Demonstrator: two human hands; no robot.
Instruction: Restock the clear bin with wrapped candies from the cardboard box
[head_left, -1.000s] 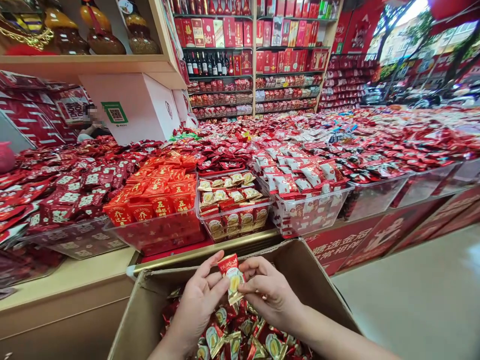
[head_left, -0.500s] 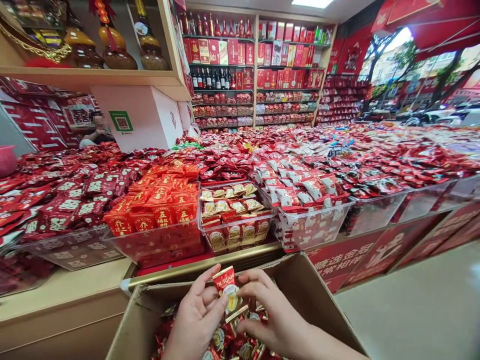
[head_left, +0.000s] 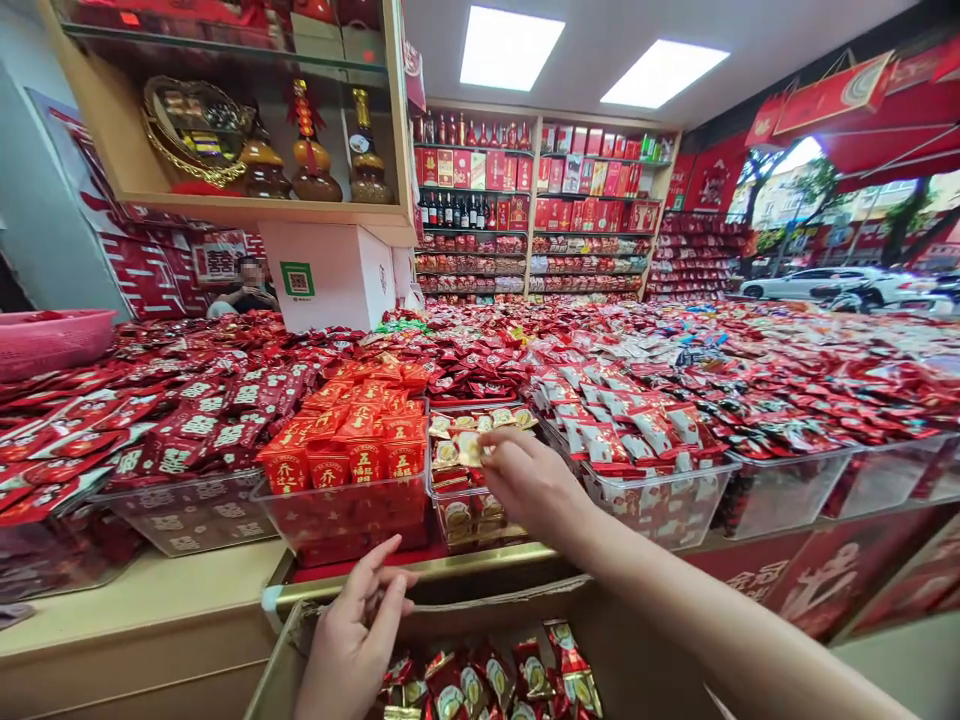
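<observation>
My right hand (head_left: 532, 490) reaches over a clear plastic bin (head_left: 442, 535) and pinches a small wrapped durian candy (head_left: 469, 448) by its right side. Below that candy, gold-and-red durian candies (head_left: 487, 417) lie in rows in the bin. Nearer to me, my left hand (head_left: 356, 630) hovers above the left side of an open cardboard box (head_left: 630, 640), its fingers apart and holding nothing. Loose red and gold durian candies (head_left: 465, 690) cover the box's bottom.
An orange-red packet bin (head_left: 341, 515) stands left of the durian bin, and a white-and-red packet bin (head_left: 660, 500) stands right. A gold counter edge (head_left: 465, 562) runs behind the box. A shelf cabinet (head_left: 262, 210) overhangs at upper left. A person (head_left: 247, 290) sits beyond.
My right hand has carried the durian candy forward and up from above the box to the bin. My left hand has let go of it and shifted left. The view has tilted upward.
</observation>
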